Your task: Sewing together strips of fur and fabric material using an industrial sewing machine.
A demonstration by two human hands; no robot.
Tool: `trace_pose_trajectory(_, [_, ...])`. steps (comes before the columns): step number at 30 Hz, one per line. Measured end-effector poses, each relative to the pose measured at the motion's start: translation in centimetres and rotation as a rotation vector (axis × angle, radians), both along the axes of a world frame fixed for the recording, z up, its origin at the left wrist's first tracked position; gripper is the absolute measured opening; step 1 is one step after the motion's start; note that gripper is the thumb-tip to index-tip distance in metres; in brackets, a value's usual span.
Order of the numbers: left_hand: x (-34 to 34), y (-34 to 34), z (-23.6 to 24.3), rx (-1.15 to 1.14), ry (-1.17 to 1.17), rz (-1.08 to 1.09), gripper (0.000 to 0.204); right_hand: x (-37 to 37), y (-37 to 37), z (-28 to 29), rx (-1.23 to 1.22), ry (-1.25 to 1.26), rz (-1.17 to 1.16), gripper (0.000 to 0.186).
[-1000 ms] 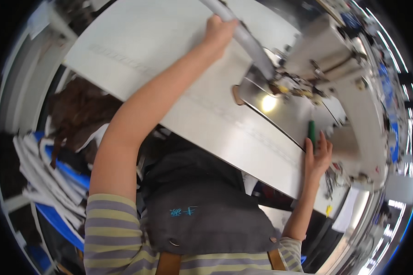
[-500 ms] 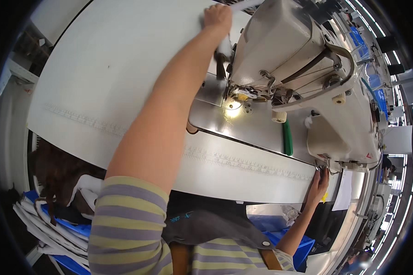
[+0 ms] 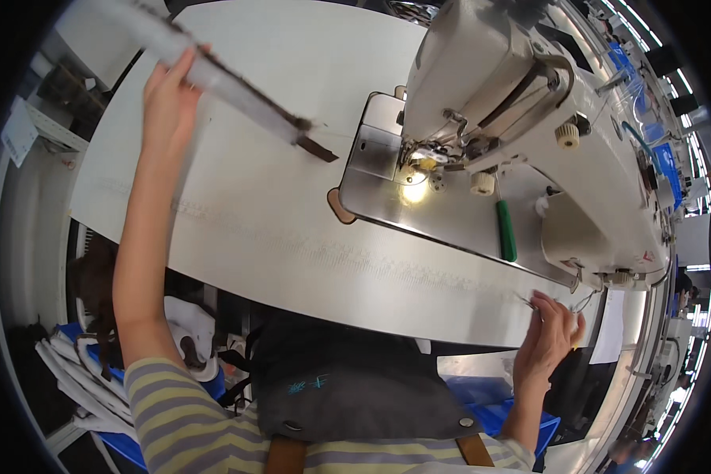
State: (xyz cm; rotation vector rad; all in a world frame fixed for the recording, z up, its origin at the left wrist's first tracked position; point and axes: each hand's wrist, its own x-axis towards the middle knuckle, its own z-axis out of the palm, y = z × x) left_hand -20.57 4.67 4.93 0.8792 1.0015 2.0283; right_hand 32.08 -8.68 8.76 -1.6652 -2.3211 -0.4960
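Note:
My left hand [image 3: 170,107] grips a pale, dark-edged strip [image 3: 241,95] raised over the upper left of the white table [image 3: 276,221]; the strip's loose dark end hangs left of the sewing machine [image 3: 466,63]. My right hand [image 3: 553,332] is curled near the table's front right, fingers closed on a small thin metal tool [image 3: 527,302], blurred and partly hidden. A green-handled tool [image 3: 505,229] lies on the machine's lit steel plate [image 3: 434,217], above my right hand.
Folded white and brown fabric [image 3: 189,324] lies in blue bins below the table at left. A blue bin [image 3: 541,430] is beside my right forearm. A paper sheet [image 3: 608,332] hangs at the right edge. Other workstations line the far right.
My left hand has swung left, carrying the strip away from the needle area. My right hand, earlier beside the green tool, has moved down and now has a small metal tool in it.

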Motion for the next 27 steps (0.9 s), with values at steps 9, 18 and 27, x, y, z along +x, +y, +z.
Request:
trace_pose_trajectory(9, [11.0, -16.5, 0.8, -0.074, 0.033, 0.216, 0.041, -15.6, 9.4, -3.2, -0.238, 0.285, 0.536, 0.029])
trace_pose_trajectory(18, [5.9, -21.2, 2.6, 0.03, 0.007, 0.264, 0.04, -10.2, 6.6, -4.6, -0.053, 0.501, 0.522, 0.02])
trace_pose_trajectory(27, [-13.3, -44.6, 5.1, -0.378, 0.121, 0.927, 0.032, -9.4, 8.1, -4.8, -0.464, 0.921, 0.427, 0.032])
